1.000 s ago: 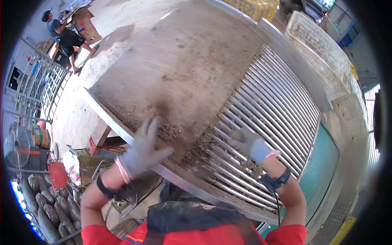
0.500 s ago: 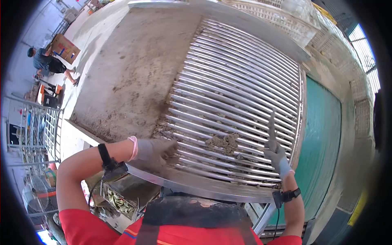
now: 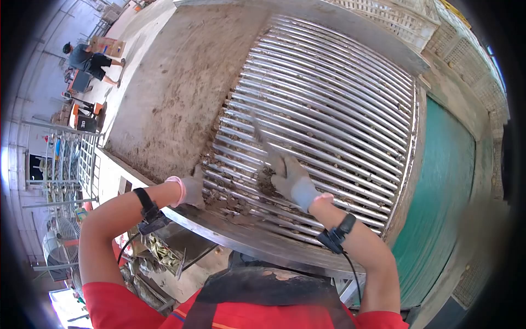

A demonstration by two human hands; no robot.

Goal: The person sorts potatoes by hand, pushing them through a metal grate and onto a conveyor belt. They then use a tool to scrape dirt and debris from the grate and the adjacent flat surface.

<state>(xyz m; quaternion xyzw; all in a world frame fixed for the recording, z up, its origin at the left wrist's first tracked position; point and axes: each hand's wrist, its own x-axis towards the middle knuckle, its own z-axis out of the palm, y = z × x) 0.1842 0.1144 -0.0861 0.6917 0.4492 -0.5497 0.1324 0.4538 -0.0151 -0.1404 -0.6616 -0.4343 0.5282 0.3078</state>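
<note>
My right hand (image 3: 290, 178), in a dirty pale glove, grips a thin, dark, motion-blurred tool (image 3: 258, 131) that points up and left over the metal bars (image 3: 323, 115). A dark clump of dirt (image 3: 266, 180) lies against its left side. At the near left corner of the bars, my left hand (image 3: 192, 189), also gloved, is open and cupped beside loose brown clods (image 3: 227, 204). It holds nothing that I can make out. Small lumps sit on and between the bars.
A dirt-covered flat surface (image 3: 181, 88) adjoins the bars on the left. The metal rim (image 3: 219, 237) runs along the near side. A green surface (image 3: 441, 192) lies right, with plastic crates (image 3: 394, 24) beyond. Another person (image 3: 90, 61) stands far left near a cardboard box (image 3: 108, 47).
My right hand has swung left across the bars with the tool, and dirt is now gathered beside it. My left hand has drawn back slightly left. The head view has shifted.
</note>
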